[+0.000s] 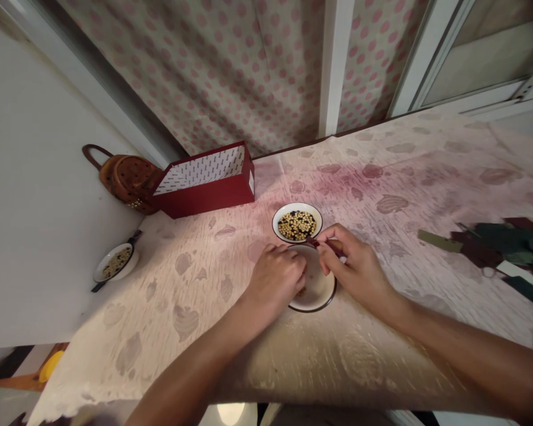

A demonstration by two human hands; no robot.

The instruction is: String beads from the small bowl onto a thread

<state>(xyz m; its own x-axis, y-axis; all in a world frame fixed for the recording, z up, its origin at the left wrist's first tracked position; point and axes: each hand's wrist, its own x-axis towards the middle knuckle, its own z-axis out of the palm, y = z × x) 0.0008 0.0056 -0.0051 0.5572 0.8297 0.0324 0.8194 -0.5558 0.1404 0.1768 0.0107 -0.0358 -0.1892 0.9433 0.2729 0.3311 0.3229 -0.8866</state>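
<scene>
At the near plate (318, 279), pinches brown tool (336, 247) in right hand (357, 263); curls left hand (279, 269), cannot tell around what. Far left, shows unreadable print (213, 167) inside box (204, 199).

The patterned tablecloth (160, 319) bears a bowl (298, 207), plate (317, 290) and red box (208, 198).

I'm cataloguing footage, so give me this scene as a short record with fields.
Left hand: fingers curled, over the front dish; grasp hidden
Right hand: pinching a reddish-brown object, type unclear
Front dish: white, dark-rimmed
Back bowl: white, holding yellow and black bean-like pieces
Side bowl: at far left, similar contents
Box: red, open, beside a brown bag
Right side: dark flat scraps
Surface: patterned tablecloth
</scene>
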